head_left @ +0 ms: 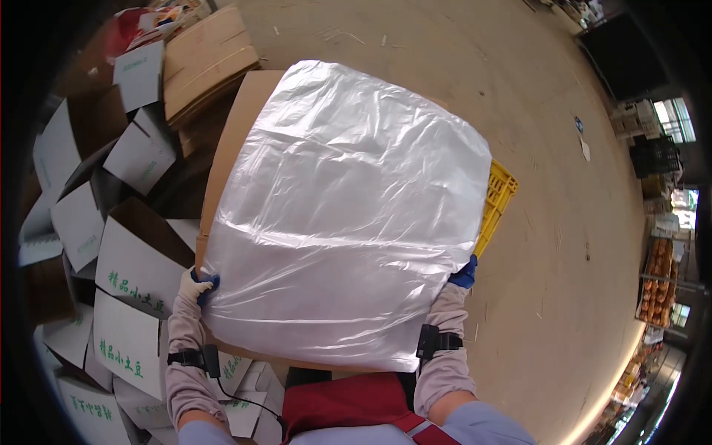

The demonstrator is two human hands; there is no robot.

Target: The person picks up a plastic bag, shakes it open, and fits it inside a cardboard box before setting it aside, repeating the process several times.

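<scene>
A large, shiny, translucent white plastic sheet (pixel 348 193) lies wrinkled over a brown cardboard sheet (pixel 228 141), which shows along the left and lower edges. My left hand (pixel 196 286), in a white and blue glove, is closed around the left edge of both sheets. On the opposite side my right hand (pixel 464 274), in a blue glove, is closed at the plastic's lower right edge; its fingertips are partly hidden. Just beyond that hand, a yellow plastic crate (pixel 498 202) sticks out from beneath the sheets.
To the left, open white cartons (pixel 130 356) with green lettering are heaped up. Behind them lies a stack of flat brown cardboard (pixel 211 63). Concrete floor (pixel 556 274) with scattered scraps stretches to the right. A rack of orange-brown goods (pixel 658 282) stands at the far right.
</scene>
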